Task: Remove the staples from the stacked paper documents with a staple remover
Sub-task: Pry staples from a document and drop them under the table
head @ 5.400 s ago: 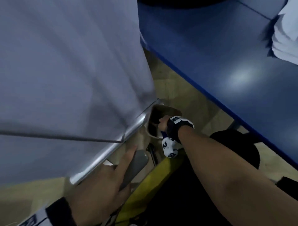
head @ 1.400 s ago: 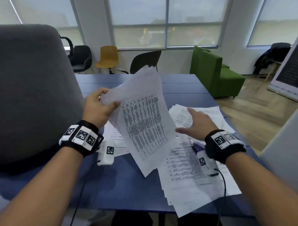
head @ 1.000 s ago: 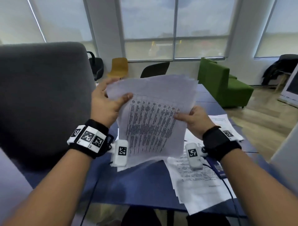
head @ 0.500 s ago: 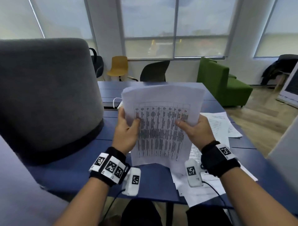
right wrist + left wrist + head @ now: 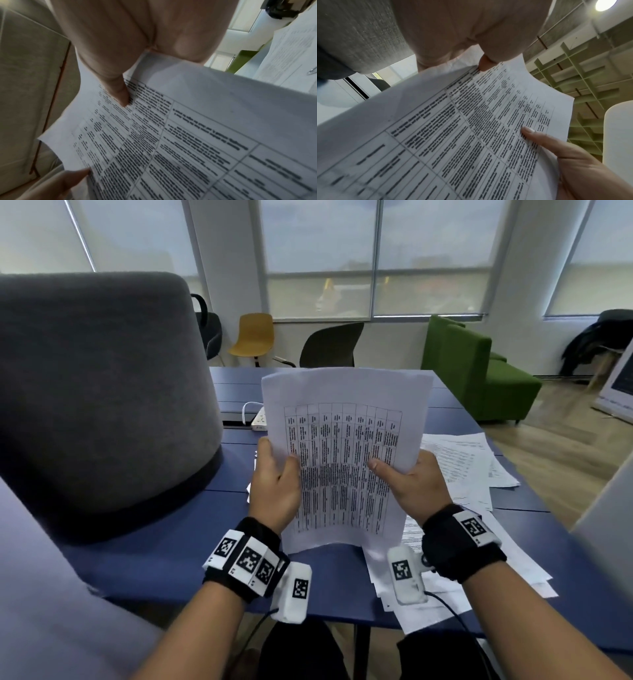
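- Blue desk [image 5: 144, 570] across the middle of the head view, with a grey chair back [image 5: 92, 392] big on the left.
- Green sofa [image 5: 479, 378] beyond the desk's far right corner, by the windows; yellow chair [image 5: 251, 335] and dark chair [image 5: 330, 344] past the far edge.
- Loose papers [image 5: 469, 470] spread flat on the right half of the desk, overlapping, some reaching the near edge.
- Sheaf [image 5: 342, 453] of printed sheets held upright above the desk, just left of the loose papers, table of text facing the head camera, bottom edge near the desk; touching it or not, cannot tell. Top edge bowed slightly back. No staple or staple remover made out in any view.
- Left hand [image 5: 274, 484] clamped on the sheaf's left edge: thumb [image 5: 486, 63] on the printed face, fingers behind the paper.
- Right hand [image 5: 414, 484] clamped on the right edge the same way, thumb [image 5: 120, 93] pressed on the text, fingers hidden behind.
- Each thumb also seen from the opposite wrist camera, lying flat on the page.
- Black wristbands with square markers on both wrists, a small white camera unit under each.
- White power strip [image 5: 258, 419] with a cable on the desk, behind the sheaf's left edge.
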The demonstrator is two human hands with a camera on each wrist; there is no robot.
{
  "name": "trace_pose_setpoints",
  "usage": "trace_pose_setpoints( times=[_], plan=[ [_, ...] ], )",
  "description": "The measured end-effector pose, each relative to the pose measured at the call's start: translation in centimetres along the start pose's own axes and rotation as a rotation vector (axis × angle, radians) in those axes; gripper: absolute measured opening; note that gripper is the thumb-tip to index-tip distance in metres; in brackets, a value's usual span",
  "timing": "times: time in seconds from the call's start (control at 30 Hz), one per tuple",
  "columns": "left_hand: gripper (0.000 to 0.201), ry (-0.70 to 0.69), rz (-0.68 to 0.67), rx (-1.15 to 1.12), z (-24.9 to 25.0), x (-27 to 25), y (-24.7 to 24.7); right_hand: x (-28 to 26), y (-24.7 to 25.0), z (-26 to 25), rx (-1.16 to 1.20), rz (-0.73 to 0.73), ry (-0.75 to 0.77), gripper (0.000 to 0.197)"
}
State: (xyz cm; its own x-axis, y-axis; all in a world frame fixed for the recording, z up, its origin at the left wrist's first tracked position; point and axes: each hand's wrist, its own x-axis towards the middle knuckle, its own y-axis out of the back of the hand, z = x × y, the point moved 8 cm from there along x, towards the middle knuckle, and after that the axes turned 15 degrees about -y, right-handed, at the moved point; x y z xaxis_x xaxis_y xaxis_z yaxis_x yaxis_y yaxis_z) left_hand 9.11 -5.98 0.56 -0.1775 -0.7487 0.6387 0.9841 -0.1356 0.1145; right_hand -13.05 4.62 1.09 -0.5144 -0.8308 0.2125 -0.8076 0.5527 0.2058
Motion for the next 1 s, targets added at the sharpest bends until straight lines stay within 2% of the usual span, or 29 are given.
trace_pose_setpoints(
  times=[0.1, 0.23, 0.33, 0.4, 0.47, 0.5, 0.6, 0.67, 0.8, 0.9, 1.0],
  plan=[
    [0.016, 0.027, -0.049, 0.018, 0.1, 0.4, -0.1, 0.4, 0.2, 0.3, 0.014, -0.016, -0.034, 0.015],
    [0.016, 0.135, -0.169, 0.015, -1.2, 0.7, 0.0, 0.8, 0.6, 1.4, 0.055, -0.048, -0.139, 0.019],
    [0.024, 0.230, -0.216, -0.059, -2.2, 1.3, 0.0, 1.0, 0.3, 1.8, 0.099, -0.147, -0.256, 0.029],
    [0.022, 0.290, -0.220, -0.115, -3.3, 1.1, -0.1, 0.9, 0.1, 2.3, 0.065, -0.221, -0.333, 0.031],
    [0.027, 0.367, -0.247, -0.138, -5.4, 0.3, -0.4, 1.3, 0.9, 3.1, -0.060, -0.217, -0.380, 0.037],
    [0.028, 0.405, -0.268, -0.149, -6.6, -0.4, -0.6, 1.9, 2.1, 4.0, -0.209, -0.160, -0.389, 0.043],
    [0.032, 0.471, -0.307, -0.108, -9.7, -2.3, -0.8, 4.1, 6.9, 7.8, -0.947, 0.057, -0.460, 0.056],
    [0.034, 0.484, -0.339, -0.038, -11.3, -3.2, -1.1, 4.7, 8.4, 10.3, -1.256, 0.029, -0.582, 0.053],
    [0.036, 0.533, -0.380, -0.016, -13.7, -4.8, -2.8, 3.7, 8.1, 13.6, -1.409, -0.167, -0.700, 0.030],
    [0.038, 0.566, -0.382, -0.055, -14.0, -5.4, -3.9, 3.6, 8.3, 14.2, -1.402, -0.143, -0.692, 0.023],
    [0.040, 0.554, -0.360, -0.068, -14.7, -5.3, -4.2, 3.8, 9.0, 12.9, -1.313, -0.066, -0.688, 0.019]
  ],
)
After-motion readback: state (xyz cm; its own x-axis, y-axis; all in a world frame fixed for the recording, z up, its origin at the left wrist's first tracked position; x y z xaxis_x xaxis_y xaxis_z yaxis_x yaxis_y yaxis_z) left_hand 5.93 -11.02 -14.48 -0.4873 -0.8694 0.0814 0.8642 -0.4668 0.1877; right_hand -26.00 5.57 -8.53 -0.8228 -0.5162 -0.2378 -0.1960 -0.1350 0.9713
